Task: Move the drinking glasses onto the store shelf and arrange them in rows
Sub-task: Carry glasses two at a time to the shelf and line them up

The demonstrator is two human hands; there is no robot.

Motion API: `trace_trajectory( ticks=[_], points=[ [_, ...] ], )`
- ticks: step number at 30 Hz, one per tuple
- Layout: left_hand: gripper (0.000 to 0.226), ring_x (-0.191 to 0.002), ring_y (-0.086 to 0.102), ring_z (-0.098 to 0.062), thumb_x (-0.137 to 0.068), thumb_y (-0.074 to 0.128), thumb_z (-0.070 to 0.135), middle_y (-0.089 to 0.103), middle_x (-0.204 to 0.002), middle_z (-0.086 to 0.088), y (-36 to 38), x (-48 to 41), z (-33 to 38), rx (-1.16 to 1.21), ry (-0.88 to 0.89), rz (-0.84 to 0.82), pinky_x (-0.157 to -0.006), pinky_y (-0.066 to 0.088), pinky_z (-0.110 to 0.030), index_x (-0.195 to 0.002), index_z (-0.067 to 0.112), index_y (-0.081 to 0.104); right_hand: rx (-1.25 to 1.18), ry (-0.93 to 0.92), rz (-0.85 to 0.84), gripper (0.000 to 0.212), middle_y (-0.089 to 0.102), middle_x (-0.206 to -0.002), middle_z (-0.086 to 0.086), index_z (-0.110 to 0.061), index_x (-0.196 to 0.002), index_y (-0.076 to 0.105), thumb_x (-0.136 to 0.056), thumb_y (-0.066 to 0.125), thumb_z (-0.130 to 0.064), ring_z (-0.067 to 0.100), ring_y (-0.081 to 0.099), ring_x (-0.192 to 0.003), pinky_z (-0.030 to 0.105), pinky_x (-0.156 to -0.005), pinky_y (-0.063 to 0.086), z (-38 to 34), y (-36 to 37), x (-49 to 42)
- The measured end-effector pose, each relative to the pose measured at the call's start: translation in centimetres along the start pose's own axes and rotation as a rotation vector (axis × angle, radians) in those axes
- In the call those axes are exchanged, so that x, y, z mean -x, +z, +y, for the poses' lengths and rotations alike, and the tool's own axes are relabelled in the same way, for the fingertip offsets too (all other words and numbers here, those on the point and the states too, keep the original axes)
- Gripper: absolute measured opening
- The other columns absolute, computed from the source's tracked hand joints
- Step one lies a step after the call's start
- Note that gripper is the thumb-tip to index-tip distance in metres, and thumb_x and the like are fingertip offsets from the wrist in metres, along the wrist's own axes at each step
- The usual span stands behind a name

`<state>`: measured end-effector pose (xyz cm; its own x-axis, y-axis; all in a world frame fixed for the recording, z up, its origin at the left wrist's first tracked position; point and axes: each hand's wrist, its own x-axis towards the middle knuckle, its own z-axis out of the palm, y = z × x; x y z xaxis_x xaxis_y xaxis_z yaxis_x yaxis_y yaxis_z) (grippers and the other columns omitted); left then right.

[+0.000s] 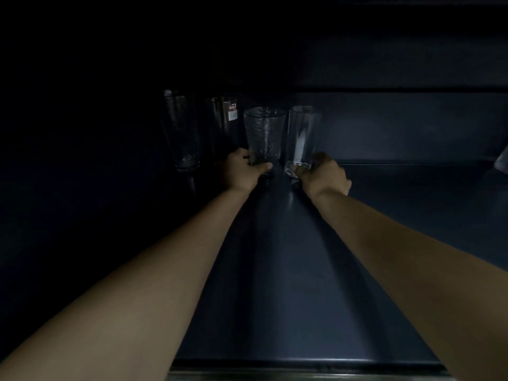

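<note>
I'm looking into a dim, dark blue store shelf (288, 270), w/ both bare arms stretched deep toward the back.

The left hand (243, 170) grips a clear dimpled drinking glass (264, 133) low at its base; the fingers curl round the far side and the thumb lies across the front. The right hand (324, 173) grips a clear smooth-walled drinking glass (302, 133), also at the base, w/ the fingers wrapped round it.

Both glasses are upright and just beside each other, approx. level, near the shelf's back wall. Can't tell whether their bases sit on the shelf or hang just above it.

To the left are 2 more glasses, upright on the shelf. A clear glass with a red-and-white sticker (224, 125) is just beside the dimpled one and partly behind my left hand. A tall clear glass (182, 130) is further left, a bit apart from it. All 4 make a rough row along the back.

A pale blurred shape (501, 160) shows at the far right edge; too dark to ID.
</note>
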<state>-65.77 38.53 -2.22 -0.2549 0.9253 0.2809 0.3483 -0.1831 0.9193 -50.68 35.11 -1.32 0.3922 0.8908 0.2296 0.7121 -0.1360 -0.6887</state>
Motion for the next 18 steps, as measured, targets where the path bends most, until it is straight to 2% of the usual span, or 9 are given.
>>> trace_trajectory(
  ticks=[6,18],
  points=[
    [0.045,-0.096,0.070,-0.023,-0.072,0.086,0.015,0.072,-0.108,-0.011,0.3,-0.7,-0.4,0.026,0.000,-0.013,-0.089,0.057,-0.042,-0.111,0.006,0.067,0.014,-0.009,0.010,0.049,0.063,-0.127,0.005,-0.025,-0.133,0.052,-0.091,0.059,-0.050,0.029,0.052,-0.123,0.039,-0.099,0.032,0.0,0.3,-0.5],
    [0.043,-0.091,0.071,-0.024,-0.073,0.085,0.017,0.073,-0.102,-0.011,0.7,-1.6,-0.9,0.018,-0.004,-0.017,-0.081,0.059,-0.046,-0.111,0.008,0.068,0.071,0.015,0.020,0.050,0.060,-0.132,0.006,-0.025,-0.134,0.049,-0.093,0.055,-0.051,0.030,0.051,-0.125,0.041,-0.099,0.031,0.0,1.3,-1.5]
  ],
)
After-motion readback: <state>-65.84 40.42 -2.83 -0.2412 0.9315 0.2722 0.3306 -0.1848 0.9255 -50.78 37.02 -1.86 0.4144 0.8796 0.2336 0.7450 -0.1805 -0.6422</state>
